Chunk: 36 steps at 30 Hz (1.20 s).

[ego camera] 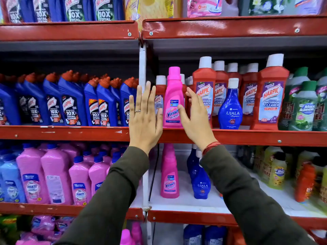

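A pink Vanish bottle [174, 99] stands upright at the front edge of the middle red shelf [247, 137]. My left hand [144, 119] is raised just left of it, fingers straight and spread, the thumb side close to the bottle's lower left. My right hand [195, 117] is just right of the bottle, fingers straight, thumb tip touching or nearly touching its right side. Neither hand grips the bottle.
Red Harpic bathroom cleaner bottles [271, 96] and a blue Ujala bottle [230, 106] stand to the right. Blue Harpic bottles [70, 103] fill the left bay. Below stand another Vanish bottle [169, 177], Ujala bottles [200, 181] and pink bottles [56, 177].
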### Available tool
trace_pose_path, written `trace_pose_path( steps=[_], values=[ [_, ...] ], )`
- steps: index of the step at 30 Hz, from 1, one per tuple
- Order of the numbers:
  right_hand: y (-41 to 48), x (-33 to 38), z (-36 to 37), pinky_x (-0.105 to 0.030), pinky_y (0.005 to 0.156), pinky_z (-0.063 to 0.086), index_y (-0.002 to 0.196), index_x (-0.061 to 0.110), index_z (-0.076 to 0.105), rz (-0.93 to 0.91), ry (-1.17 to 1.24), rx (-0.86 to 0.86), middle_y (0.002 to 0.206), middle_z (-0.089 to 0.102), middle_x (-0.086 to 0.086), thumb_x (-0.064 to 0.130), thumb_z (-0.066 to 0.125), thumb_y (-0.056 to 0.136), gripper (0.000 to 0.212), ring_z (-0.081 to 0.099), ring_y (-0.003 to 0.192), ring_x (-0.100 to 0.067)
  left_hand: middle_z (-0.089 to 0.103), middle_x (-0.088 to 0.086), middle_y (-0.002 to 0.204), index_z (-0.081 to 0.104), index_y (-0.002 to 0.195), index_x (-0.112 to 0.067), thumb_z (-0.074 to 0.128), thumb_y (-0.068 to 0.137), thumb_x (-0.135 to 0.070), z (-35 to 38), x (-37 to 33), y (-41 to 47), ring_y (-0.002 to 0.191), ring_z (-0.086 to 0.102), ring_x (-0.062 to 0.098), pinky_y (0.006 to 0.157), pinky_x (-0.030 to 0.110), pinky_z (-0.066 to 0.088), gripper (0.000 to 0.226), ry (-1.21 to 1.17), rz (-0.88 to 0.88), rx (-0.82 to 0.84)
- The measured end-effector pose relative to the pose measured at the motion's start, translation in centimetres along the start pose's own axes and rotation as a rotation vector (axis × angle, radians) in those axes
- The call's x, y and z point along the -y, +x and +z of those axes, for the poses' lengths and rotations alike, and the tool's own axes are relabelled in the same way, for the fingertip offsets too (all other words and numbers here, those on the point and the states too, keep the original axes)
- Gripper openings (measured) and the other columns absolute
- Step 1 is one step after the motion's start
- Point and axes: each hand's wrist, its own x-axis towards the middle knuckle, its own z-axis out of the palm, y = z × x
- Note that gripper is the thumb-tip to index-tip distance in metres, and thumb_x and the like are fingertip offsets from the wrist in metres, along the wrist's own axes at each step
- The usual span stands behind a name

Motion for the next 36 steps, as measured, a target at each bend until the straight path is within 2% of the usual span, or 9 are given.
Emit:
trace_pose_path(
  steps=[2, 6, 8, 11, 15, 22, 26, 32, 36],
  values=[
    [0.5, 0.0, 0.8, -0.046, 0.119, 0.038, 0.155, 0.009, 0.033, 0.102, 0.086, 0.036, 0.155, 0.043, -0.011, 0.021, 0.055, 0.1, 0.06, 0.042, 0.144, -0.024, 0.018, 0.01, 0.175, 0.024, 0.165, -0.007, 0.036, 0.107, -0.03, 0.0, 1.1, -0.7, 0.163, 0.009, 0.03, 0.133, 0.045, -0.003, 0.064, -0.005, -0.046, 0.0],
    [1.1, 0.0, 2.0, -0.044, 0.124, 0.03, 0.157, 0.006, 0.027, 0.268, 0.092, 0.11, 0.159, 0.037, -0.015, 0.02, 0.054, 0.101, 0.063, 0.034, 0.149, -0.026, 0.018, 0.01, 0.175, 0.024, 0.165, -0.006, 0.033, 0.107, -0.03, 1.2, 2.7, -3.3, 0.163, 0.01, 0.03, 0.131, 0.036, -0.01, 0.064, 0.014, -0.054, 0.049],
    [1.3, -0.1, 2.4, -0.044, 0.121, 0.034, 0.156, 0.006, 0.026, 0.301, 0.095, 0.153, 0.156, 0.042, -0.016, 0.022, 0.053, 0.101, 0.063, 0.041, 0.145, -0.028, 0.017, 0.009, 0.175, 0.024, 0.165, -0.006, 0.029, 0.108, -0.031, 1.9, 3.4, -4.3, 0.163, 0.01, 0.029, 0.131, 0.035, -0.01, 0.063, 0.023, -0.067, 0.06],
    [1.6, -0.5, 2.9, -0.046, 0.111, 0.047, 0.153, 0.006, 0.03, 0.366, 0.116, 0.199, 0.146, 0.053, -0.017, 0.022, 0.057, 0.1, 0.062, 0.054, 0.134, -0.031, 0.018, 0.009, 0.175, 0.024, 0.165, -0.007, 0.026, 0.109, -0.032, 2.9, 3.7, -5.4, 0.163, 0.011, 0.028, 0.133, 0.04, -0.003, 0.062, 0.003, -0.077, 0.095],
    [2.0, -0.6, 2.6, -0.03, 0.092, 0.052, 0.15, 0.006, 0.031, 0.423, 0.221, 0.214, 0.141, 0.057, -0.015, 0.018, 0.061, 0.099, 0.061, 0.061, 0.125, -0.026, 0.018, 0.01, 0.175, 0.026, 0.165, -0.007, 0.029, 0.108, -0.03, 4.1, 3.6, -6.0, 0.163, 0.012, 0.028, 0.132, 0.05, 0.011, 0.061, 0.01, -0.064, 0.11],
    [1.9, -0.8, 2.4, -0.03, 0.095, 0.057, 0.146, 0.008, 0.038, 0.406, 0.309, 0.136, 0.135, 0.061, -0.009, 0.021, 0.065, 0.097, 0.057, 0.062, 0.114, -0.015, 0.021, 0.009, 0.173, 0.027, 0.164, -0.005, 0.028, 0.109, -0.029, 5.0, 4.0, -6.1, 0.161, 0.017, 0.03, 0.131, 0.049, 0.016, 0.06, 0.085, -0.027, 0.068],
    [2.5, -0.5, 1.9, -0.047, 0.104, 0.054, 0.145, 0.01, 0.042, 0.391, 0.392, 0.072, 0.138, 0.061, -0.011, 0.025, 0.065, 0.096, 0.056, 0.064, 0.122, -0.023, 0.025, 0.011, 0.173, 0.029, 0.163, -0.004, 0.029, 0.109, -0.029, 5.2, 4.0, -6.1, 0.161, 0.019, 0.03, 0.131, 0.048, 0.015, 0.06, 0.096, -0.032, 0.06],
    [2.1, 0.5, 0.9, -0.038, 0.1, 0.057, 0.146, 0.011, 0.041, 0.348, 0.425, 0.086, 0.137, 0.061, -0.008, 0.025, 0.062, 0.099, 0.054, 0.065, 0.12, -0.019, 0.025, 0.011, 0.173, 0.028, 0.164, -0.004, 0.027, 0.109, -0.029, 5.2, 4.0, -6.2, 0.16, 0.021, 0.031, 0.13, 0.048, 0.015, 0.06, 0.103, -0.034, 0.071],
    [1.1, 1.2, 0.4, -0.036, 0.099, 0.057, 0.147, 0.013, 0.041, 0.328, 0.451, 0.09, 0.131, 0.062, -0.002, 0.026, 0.062, 0.099, 0.054, 0.066, 0.116, -0.014, 0.023, 0.01, 0.173, 0.027, 0.164, -0.005, 0.026, 0.11, -0.03, 5.2, 4.0, -6.2, 0.161, 0.018, 0.03, 0.133, 0.043, 0.008, 0.06, 0.106, -0.038, 0.073]
  ],
)
